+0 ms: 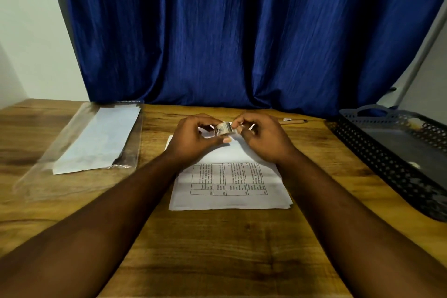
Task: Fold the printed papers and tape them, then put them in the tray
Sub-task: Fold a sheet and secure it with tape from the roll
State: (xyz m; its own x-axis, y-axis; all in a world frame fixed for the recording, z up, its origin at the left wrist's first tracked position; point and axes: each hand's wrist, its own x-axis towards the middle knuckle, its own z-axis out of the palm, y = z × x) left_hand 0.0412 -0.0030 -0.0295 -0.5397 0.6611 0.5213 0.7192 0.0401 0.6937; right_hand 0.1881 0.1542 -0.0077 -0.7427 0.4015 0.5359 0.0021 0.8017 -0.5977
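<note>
A small roll of tape (224, 128) is held above the middle of the wooden table. My left hand (193, 139) grips the roll, and my right hand (261, 136) pinches at its right edge. Beneath both hands lies a stack of printed papers (229, 186) with a table of text facing up; its far end is hidden by my hands. The dark perforated tray (377, 152) stands at the right edge of the table.
A clear plastic sleeve holding white sheets (96, 140) lies at the left. A pen (292, 121) rests behind my right hand. A blue curtain (242, 31) hangs behind the table (217, 249).
</note>
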